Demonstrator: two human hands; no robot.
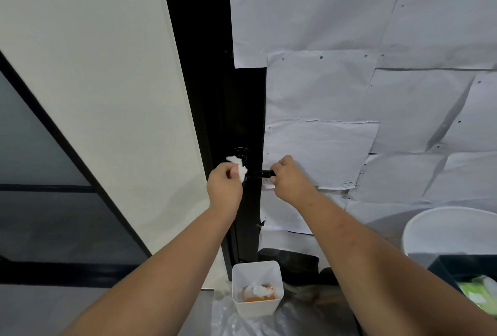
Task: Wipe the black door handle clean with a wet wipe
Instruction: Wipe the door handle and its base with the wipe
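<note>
The black door handle [260, 173] juts out level from the dark door edge, just below a round black lock plate [241, 153]. My left hand [224, 183] pinches a crumpled white wet wipe [240, 167] against the handle's base at its left end. My right hand [289, 177] grips the handle's outer right end, with its fingers curled around it. Only a short stretch of the handle shows between my two hands.
A small white bin [256, 291] with used wipes and orange scraps stands on the floor below the handle. White paper sheets [349, 93] cover the door to the right. A white bucket [451, 230] and a dark box [468, 268] sit at the lower right.
</note>
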